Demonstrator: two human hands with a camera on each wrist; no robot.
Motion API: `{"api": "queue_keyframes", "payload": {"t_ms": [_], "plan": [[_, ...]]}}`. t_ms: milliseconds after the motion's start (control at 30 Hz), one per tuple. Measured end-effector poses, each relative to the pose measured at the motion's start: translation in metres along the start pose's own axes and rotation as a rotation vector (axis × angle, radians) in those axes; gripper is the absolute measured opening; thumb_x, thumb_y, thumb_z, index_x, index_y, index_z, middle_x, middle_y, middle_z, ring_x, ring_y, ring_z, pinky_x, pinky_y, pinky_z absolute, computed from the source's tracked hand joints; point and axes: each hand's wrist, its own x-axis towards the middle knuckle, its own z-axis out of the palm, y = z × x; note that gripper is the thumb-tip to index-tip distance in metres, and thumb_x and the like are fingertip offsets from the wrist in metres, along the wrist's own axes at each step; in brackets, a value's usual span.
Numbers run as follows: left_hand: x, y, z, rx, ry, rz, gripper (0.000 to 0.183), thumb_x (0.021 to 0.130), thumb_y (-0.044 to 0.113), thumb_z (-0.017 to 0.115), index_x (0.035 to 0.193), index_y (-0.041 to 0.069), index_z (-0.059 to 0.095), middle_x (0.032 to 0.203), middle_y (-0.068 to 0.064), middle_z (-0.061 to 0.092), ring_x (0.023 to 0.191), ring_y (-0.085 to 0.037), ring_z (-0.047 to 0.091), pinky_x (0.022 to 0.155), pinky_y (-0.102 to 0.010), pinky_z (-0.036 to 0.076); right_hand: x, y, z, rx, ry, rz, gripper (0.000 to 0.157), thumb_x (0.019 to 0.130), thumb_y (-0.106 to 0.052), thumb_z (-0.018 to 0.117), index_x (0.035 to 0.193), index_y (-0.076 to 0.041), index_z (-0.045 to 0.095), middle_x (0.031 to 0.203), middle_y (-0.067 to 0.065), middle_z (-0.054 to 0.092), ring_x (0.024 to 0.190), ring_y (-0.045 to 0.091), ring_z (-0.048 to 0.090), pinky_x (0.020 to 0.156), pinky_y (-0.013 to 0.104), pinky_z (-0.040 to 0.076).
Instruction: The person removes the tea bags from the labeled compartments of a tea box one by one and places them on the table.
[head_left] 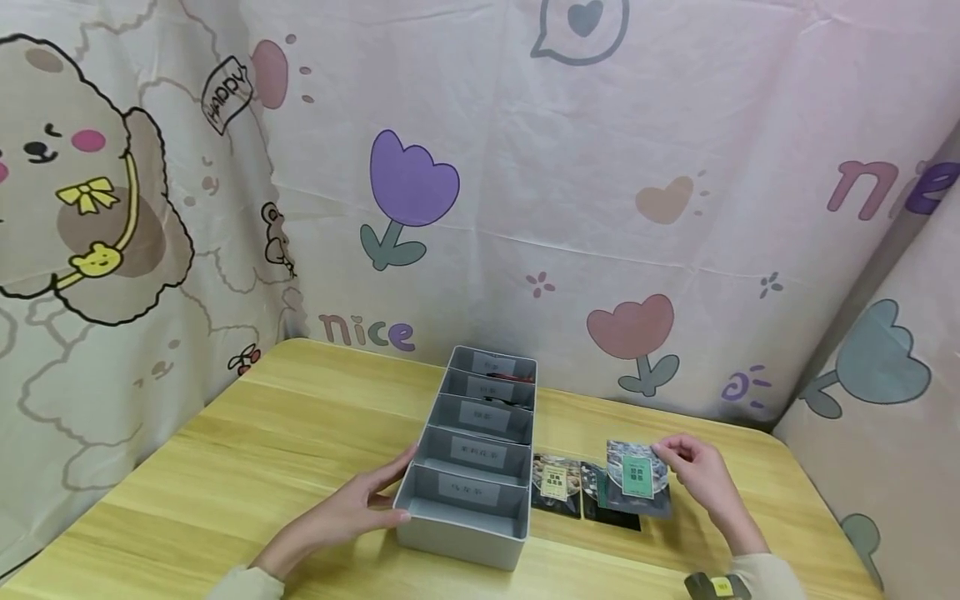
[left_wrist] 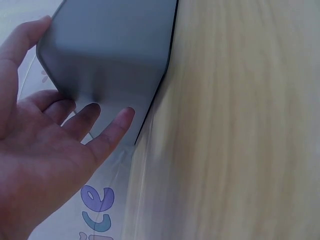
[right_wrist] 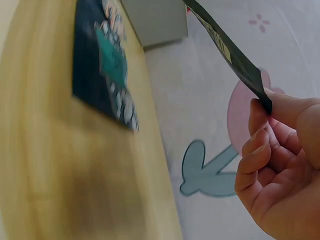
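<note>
My right hand (head_left: 701,479) pinches a tea sachet (head_left: 637,479) by its upper right corner, between thumb and fingertips. The sachet has a green label and is raised over another tea sachet with a dark bottom (head_left: 618,518). In the right wrist view the pinched sachet (right_wrist: 240,62) shows almost edge-on. A tea sachet with a yellow label (head_left: 555,486) lies against the right side of the grey divided box (head_left: 457,540). My left hand (head_left: 345,512) rests its fairly straight fingers and thumb against the box's left side and near corner.
The box holds several labelled compartments in a row; a red item (head_left: 517,377) shows in the farthest, a dark item (head_left: 506,402) in the one before it. The wooden table (head_left: 300,442) ends at a patterned cloth (head_left: 525,208) behind and at the sides.
</note>
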Motion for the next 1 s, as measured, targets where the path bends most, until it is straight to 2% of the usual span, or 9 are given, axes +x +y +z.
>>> {"api": "queue_keyframes", "payload": {"t_ms": [267, 600, 1000], "plan": [[0.001, -0.002, 0.001, -0.003, 0.002, 0.018, 0.076, 0.094, 0.010, 0.062, 0.153, 0.002, 0.016, 0.155, -0.028, 0.012, 0.126, 0.011, 0.026, 0.098, -0.023, 0.042, 0.001, 0.021, -0.016, -0.035, -0.044, 0.066, 0.028, 0.095, -0.022, 0.063, 0.101, 0.005, 0.064, 0.080, 0.000, 0.064, 0.068, 0.013, 0.050, 0.059, 0.025, 0.045], [0.000, -0.001, 0.001, 0.001, 0.000, 0.010, 0.076, 0.094, 0.010, 0.062, 0.153, 0.001, 0.016, 0.155, -0.028, 0.012, 0.124, 0.013, 0.026, 0.098, -0.024, 0.042, 0.004, 0.045, -0.028, -0.064, -0.069, 0.102, 0.022, 0.095, -0.018, 0.061, 0.098, 0.005, 0.064, 0.078, -0.001, 0.059, 0.068, 0.012, 0.047, 0.055, 0.024, 0.041], [0.000, -0.001, 0.001, 0.012, 0.008, 0.023, 0.076, 0.093, 0.010, 0.063, 0.153, 0.001, 0.017, 0.154, -0.028, 0.012, 0.125, 0.011, 0.026, 0.098, -0.025, 0.043, 0.007, 0.055, -0.030, -0.092, -0.092, 0.100, 0.021, 0.096, -0.013, 0.058, 0.095, 0.007, 0.063, 0.082, 0.002, 0.059, 0.072, 0.013, 0.046, 0.057, 0.024, 0.040]]}}
